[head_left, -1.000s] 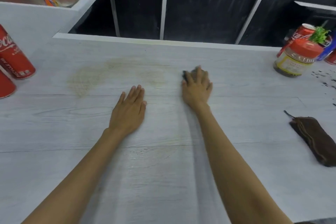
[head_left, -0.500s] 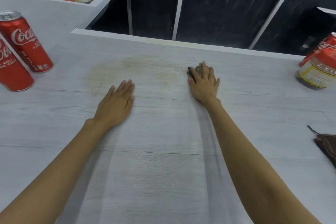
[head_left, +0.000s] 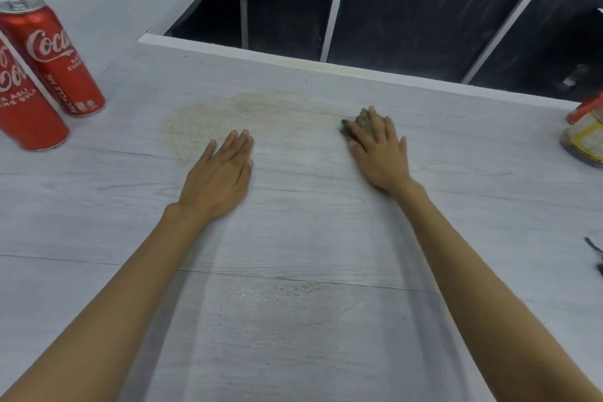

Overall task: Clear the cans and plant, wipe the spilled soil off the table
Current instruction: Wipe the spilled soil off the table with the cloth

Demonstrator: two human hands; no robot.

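Left hand: your left hand lies flat on the table, fingers straight and close together, tips at the near edge of the soil smear.
Right hand: your right hand presses a dark rag down, fingers straight and slightly spread.
Soil smear: a pale brown patch left of the rag.
Cans: two upright Coca-Cola cans stand at the far left, side by side.
Right edge: a yellow-labelled jar, cut off by the frame, with a red can behind it.

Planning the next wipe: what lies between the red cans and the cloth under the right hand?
In the head view, a faint tan smear on the table, with the left hand resting at its near edge.
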